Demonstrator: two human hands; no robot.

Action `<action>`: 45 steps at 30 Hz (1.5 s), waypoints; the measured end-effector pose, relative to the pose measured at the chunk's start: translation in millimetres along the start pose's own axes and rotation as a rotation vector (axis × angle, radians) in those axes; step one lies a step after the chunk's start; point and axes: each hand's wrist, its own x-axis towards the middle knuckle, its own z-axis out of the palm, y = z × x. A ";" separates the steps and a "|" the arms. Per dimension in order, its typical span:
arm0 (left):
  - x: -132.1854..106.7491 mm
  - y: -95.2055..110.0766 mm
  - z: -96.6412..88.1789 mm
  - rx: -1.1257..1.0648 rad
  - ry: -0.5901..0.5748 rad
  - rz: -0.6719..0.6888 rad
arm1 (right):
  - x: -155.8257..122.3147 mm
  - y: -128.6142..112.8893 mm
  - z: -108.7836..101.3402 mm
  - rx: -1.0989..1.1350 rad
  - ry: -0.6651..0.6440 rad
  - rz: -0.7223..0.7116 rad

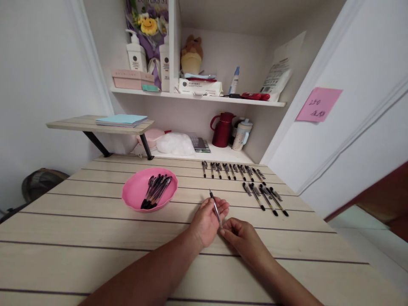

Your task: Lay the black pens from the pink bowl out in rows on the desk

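Note:
My left hand [206, 221] and my right hand [244, 238] meet low on the wooden table [95, 229], both closed on one thin pen [216, 208]. The pen slants up and away, its dark tip pointing toward the far edge. My right fingers pinch its near end; my left fingers wrap its middle. A pink bowl [134, 191] with several black pens [156, 191] sits to the left of my hands. Two rows of pens [242, 172] lie on the table farther back and to the right.
Behind the table is a white alcove with a red jug [223, 129], a beige cup [242, 134] and a shelf of bottles and boxes. A small wooden side shelf [95, 124] carries blue books. A pink note [318, 104] sticks on the right wall.

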 end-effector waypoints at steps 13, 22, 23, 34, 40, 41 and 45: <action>1.8 3.1 -4.2 0.223 0.066 -0.116 | 47.6 31.3 -82.3 -0.928 0.345 0.234; 1.8 2.9 -5.2 0.245 0.039 -0.106 | 55.1 46.0 -85.8 -1.071 0.310 0.269; 1.9 2.9 -5.3 0.245 0.039 -0.106 | 55.9 46.2 -86.2 -1.074 0.306 0.269; 2.0 3.1 -5.8 0.245 0.032 -0.105 | 59.1 48.2 -85.9 -1.073 0.316 0.272; 2.5 3.0 -5.8 0.249 0.031 -0.106 | 59.4 49.1 -84.9 -1.073 0.318 0.267; 2.5 3.1 -5.9 0.249 0.032 -0.106 | 59.1 48.9 -85.0 -1.075 0.317 0.265; 2.6 3.5 -6.2 0.250 0.030 -0.111 | 55.3 43.9 -83.9 -1.111 0.330 0.253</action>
